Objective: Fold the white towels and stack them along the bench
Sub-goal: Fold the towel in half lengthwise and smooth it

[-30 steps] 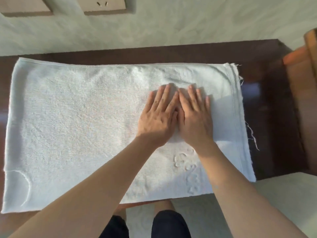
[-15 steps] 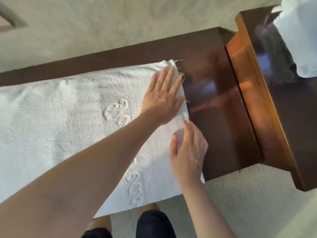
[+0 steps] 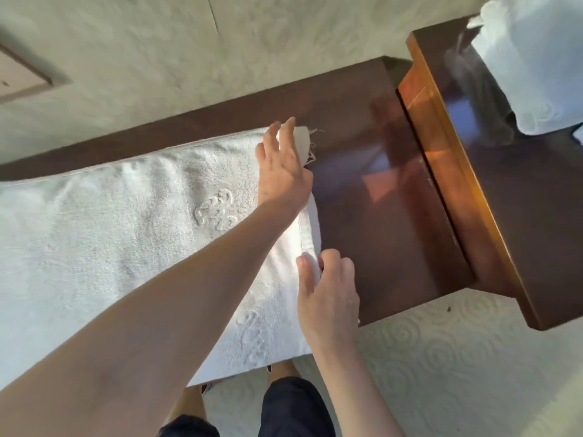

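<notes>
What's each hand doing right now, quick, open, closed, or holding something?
Left hand: pinches the far right corner of the white towel.
Right hand: pinches the towel's right edge nearer the person.

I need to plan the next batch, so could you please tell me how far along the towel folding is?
Early on. Done: nothing I can confirm; white cloth sits on the raised stand. In hand: left hand and right hand grip the end of the towel spread on the bench. Left: folding and stacking it.
</notes>
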